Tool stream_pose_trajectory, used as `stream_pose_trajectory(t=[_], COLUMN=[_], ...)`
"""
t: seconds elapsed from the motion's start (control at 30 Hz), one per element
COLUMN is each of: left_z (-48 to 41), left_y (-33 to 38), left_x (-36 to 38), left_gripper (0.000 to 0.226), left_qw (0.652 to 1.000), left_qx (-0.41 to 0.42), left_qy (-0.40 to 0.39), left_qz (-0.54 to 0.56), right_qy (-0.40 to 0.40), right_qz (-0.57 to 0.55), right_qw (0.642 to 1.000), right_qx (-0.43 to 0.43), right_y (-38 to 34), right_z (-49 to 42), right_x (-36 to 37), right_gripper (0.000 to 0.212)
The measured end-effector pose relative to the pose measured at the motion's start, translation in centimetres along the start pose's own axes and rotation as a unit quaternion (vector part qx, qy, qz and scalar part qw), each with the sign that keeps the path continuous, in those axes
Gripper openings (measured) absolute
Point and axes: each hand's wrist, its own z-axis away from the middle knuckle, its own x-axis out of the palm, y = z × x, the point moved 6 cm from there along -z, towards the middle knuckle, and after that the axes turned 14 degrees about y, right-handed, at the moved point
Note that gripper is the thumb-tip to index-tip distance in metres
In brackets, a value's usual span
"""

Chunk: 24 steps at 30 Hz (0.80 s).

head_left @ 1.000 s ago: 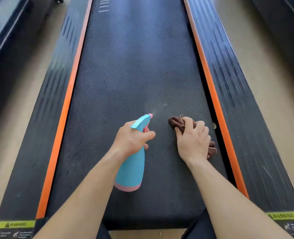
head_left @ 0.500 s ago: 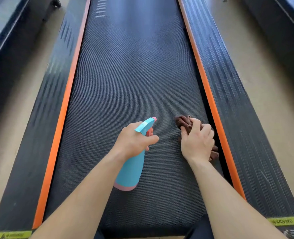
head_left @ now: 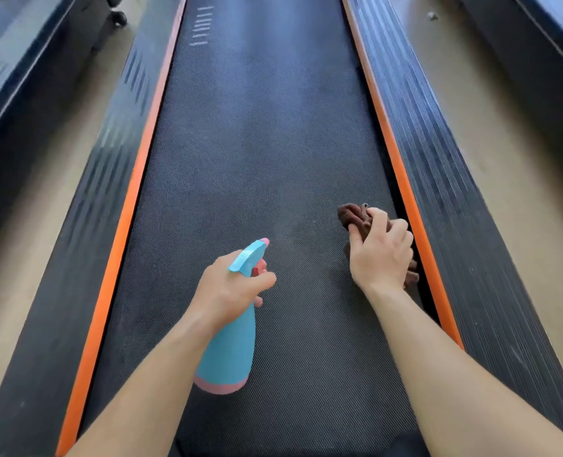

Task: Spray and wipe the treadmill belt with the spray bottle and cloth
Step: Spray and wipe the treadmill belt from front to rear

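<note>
The black treadmill belt (head_left: 260,153) runs away from me between orange-edged side rails. My left hand (head_left: 230,288) grips a light blue spray bottle (head_left: 230,351) with a pink base and nozzle, held over the belt's middle and pointing forward, fingers on the trigger. My right hand (head_left: 380,252) holds a crumpled brown cloth (head_left: 352,216) and presses it on the belt close to the right orange strip (head_left: 402,179). Most of the cloth is hidden under the hand.
Ribbed black side rails (head_left: 451,199) flank the belt, the left orange strip (head_left: 131,199) beside the left one. Beige floor (head_left: 517,179) lies on both sides. Dark neighbouring machines stand at far left (head_left: 16,94) and far right.
My right hand slid the cloth rightwards to the belt's right edge. The spray bottle stayed in my left hand, and the spray mist seen a second ago is gone. The view moved forward slightly.
</note>
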Motion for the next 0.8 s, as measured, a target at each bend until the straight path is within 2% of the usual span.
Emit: stream_pose_trajectory(t=[0.1,0.2,0.3,0.4,0.5,0.57,0.6,0.67,0.73,0.8], left_z=[-0.5,-1.3,-2.3,-3.2,-3.9,-4.4,-4.5,-4.6,-4.7,-4.8], left_y=[0.1,0.6,1.1,0.9,1.0,0.9,0.9,0.8,0.4,0.1], left_x=[-0.1,-0.1,-0.1,-0.6,-1.0,-1.3,-1.5,-1.8,-2.1,-2.2], left_gripper=[0.045,0.041,0.042,0.039,0.043,0.043,0.043,0.043,0.042,0.041], left_qw=[0.998,0.994,0.99,0.988,0.986,0.983,0.983,0.981,0.98,0.98], left_qx=[0.0,0.004,0.009,0.007,0.006,0.005,0.008,0.016,0.012,0.006], left_qy=[0.014,0.02,0.022,0.03,0.028,0.023,0.024,0.025,0.025,0.025], left_qz=[0.055,0.11,0.14,0.153,0.163,0.18,0.182,0.189,0.196,0.198], right_qy=[0.004,-0.06,-0.108,-0.063,-0.071,-0.084,-0.072,-0.031,-0.05,-0.052], right_qz=[0.001,0.011,0.049,0.053,-0.011,-0.016,-0.002,0.034,0.07,0.084], right_qw=[1.0,0.997,0.99,0.975,0.925,0.901,0.906,0.939,0.968,0.977], right_qx=[-0.013,-0.035,-0.078,-0.206,-0.373,-0.424,-0.417,-0.341,-0.234,-0.187], right_y=[-1.4,-4.3,-6.9,-8.2,-7.5,-7.3,-7.6,-8.8,-9.4,-10.1], right_z=[-3.6,-7.8,-7.9,-1.5,5.9,4.7,2.7,-2.7,-7.5,-8.0], right_x=[1.7,5.3,8.3,7.5,5.6,6.0,6.9,8.7,11.2,11.7], right_gripper=[0.047,0.047,0.044,0.038,0.038,0.041,0.041,0.04,0.039,0.038])
